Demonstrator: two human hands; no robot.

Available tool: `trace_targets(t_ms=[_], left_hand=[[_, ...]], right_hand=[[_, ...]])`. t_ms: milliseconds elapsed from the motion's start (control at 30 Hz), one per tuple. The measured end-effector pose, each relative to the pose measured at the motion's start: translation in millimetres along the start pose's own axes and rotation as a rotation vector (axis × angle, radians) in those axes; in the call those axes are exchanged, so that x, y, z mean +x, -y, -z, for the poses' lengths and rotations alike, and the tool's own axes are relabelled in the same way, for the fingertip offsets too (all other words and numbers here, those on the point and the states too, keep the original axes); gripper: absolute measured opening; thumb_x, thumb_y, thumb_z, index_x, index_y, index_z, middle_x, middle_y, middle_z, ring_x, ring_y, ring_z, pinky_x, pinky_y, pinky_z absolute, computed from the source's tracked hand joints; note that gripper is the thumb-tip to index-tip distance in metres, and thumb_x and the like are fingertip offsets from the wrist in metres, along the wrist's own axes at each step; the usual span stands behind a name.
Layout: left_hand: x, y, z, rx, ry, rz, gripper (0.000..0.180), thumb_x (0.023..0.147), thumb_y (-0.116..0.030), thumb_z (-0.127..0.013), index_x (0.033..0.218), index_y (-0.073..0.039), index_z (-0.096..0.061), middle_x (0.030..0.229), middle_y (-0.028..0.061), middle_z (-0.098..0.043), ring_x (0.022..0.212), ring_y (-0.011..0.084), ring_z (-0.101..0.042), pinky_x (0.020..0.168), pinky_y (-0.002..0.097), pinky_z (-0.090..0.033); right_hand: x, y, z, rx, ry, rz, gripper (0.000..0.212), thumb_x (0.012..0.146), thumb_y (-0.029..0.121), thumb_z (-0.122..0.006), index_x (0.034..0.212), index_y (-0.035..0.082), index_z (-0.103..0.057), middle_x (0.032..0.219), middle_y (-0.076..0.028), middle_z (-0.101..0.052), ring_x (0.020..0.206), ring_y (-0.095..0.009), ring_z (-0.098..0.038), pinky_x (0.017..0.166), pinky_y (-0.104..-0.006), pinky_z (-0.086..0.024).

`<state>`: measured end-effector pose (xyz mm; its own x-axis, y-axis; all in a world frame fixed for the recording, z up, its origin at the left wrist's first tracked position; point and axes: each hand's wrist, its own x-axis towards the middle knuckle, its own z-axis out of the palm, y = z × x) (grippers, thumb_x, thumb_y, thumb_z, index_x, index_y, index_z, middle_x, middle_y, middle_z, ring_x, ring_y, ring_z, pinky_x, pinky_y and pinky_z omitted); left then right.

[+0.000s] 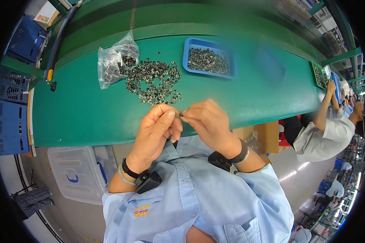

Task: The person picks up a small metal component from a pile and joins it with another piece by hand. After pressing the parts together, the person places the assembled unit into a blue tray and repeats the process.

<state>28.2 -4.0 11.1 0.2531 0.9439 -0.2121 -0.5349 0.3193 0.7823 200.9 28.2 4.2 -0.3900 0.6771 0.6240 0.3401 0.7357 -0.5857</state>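
Note:
A small dark, shiny metal piece (181, 115) is pinched in front of my chest, just over the near side of the green table (263, 101). My right hand (209, 119) grips it between thumb and fingertips. From the other side, the thumb and forefinger of my left hand (156, 127) close on the same piece. Its exact shape is mostly covered by the fingers. Beyond my hands lies a loose heap of small metal pieces (154, 75). A clear plastic bag (107, 67) rests against the heap's left side with more of them inside.
A blue tray (185, 56) of similar pieces stands right of the heap. A green tray (318, 75) sits at the table's far right, by another person (326, 133). Below the table are a lidded clear bin (75, 172) and a cardboard box (267, 137). Blue crates (10, 125) stack at left.

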Motion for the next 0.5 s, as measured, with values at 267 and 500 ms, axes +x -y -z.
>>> trace_targets(t_ms=[267,500], left_hand=[[1.0,8.8,8.3,-0.276,0.112,0.069,0.015,0.095,-0.020,-0.055,0.094,-0.005,-0.052,0.076,0.0073,-0.061,0.055,0.0134,-0.052,0.049,0.0261,-0.040],[2.0,10.4,10.8,-0.268,0.142,0.068,0.019,0.094,-0.023,-0.058,0.095,-0.006,-0.050,0.068,0.0033,-0.055,0.050,0.0130,-0.048,0.046,0.0270,-0.035]], right_hand=[[-0.8,0.1,-6.1,0.132,-0.011,-0.037,0.022,0.071,-0.001,-0.074,0.089,0.006,-0.062,0.085,-0.005,-0.062,0.074,-0.022,-0.060,0.062,-0.0306,-0.048],[2.7,-1.6,-5.9,0.154,0.001,0.011,0.022,0.069,-0.002,-0.074,0.088,0.005,-0.064,0.081,-0.006,-0.062,0.071,-0.022,-0.060,0.062,-0.0312,-0.048]])
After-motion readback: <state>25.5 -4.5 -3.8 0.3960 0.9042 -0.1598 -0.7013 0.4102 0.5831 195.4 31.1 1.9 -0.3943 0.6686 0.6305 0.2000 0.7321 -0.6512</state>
